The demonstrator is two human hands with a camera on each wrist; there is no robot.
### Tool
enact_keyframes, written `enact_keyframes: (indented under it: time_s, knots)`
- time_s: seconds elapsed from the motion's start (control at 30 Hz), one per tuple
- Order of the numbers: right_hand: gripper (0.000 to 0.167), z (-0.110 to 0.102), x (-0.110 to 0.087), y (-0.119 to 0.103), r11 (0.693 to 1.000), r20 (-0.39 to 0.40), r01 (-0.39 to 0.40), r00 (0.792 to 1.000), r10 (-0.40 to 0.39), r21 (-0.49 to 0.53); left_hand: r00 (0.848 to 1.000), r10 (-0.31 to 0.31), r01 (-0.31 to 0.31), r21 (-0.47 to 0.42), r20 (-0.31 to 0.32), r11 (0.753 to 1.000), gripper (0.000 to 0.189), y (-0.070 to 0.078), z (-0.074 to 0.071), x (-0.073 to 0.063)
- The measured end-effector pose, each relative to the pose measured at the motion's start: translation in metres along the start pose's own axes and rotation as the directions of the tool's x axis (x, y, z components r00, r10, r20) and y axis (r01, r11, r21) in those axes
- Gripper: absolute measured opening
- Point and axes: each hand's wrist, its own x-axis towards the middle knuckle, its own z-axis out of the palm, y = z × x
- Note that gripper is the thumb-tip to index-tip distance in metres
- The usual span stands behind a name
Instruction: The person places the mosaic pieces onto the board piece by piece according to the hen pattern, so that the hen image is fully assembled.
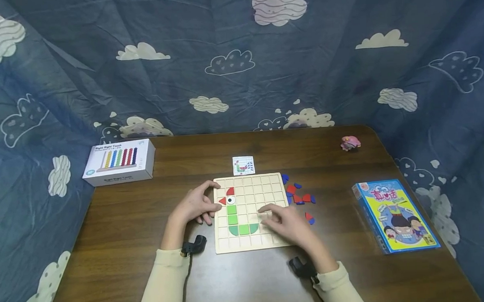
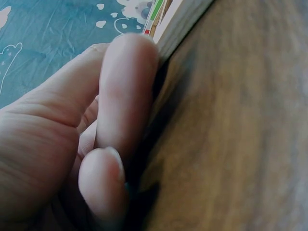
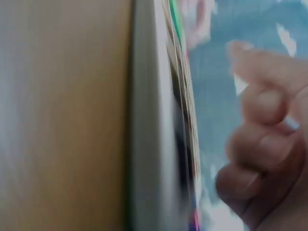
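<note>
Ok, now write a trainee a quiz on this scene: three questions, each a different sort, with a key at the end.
1. True or false: the small picture card lies beyond the far edge of the gridded board.

2. What colour are the two squares directly below the eye piece?
A) red
B) green
C) blue

3. Which of the person's hands is nearer the loose red and blue pieces?

Key:
1. True.
2. B, green.
3. The right hand; the left hand is at the board's opposite side.
</note>
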Motion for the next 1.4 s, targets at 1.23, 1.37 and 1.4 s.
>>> enact_keyframes:
  time_s: [1.23,1.37,1.4]
  knots:
    - [0.040,-0.045,-0.029,0.059,0.905,-0.033,-0.378,0.925,0.379,-0.198,1.000,-0.008,0.008,-0.003,-0.011,1.000,0.063,-0.003,0.002,0.002]
    - [0.037,-0.045,-0.029,0.058,0.905,-0.029,-0.375,0.926,0.377,-0.201,1.000,-0.015,0.015,0.004,-0.012,1.000,0.063,-0.003,0.001,0.002]
    - [0.036,-0.045,-0.029,0.058,0.907,-0.033,-0.371,0.928,0.372,-0.201,1.000,-0.015,0.015,0.006,-0.012,1.000,0.063,-0.003,0.001,0.002]
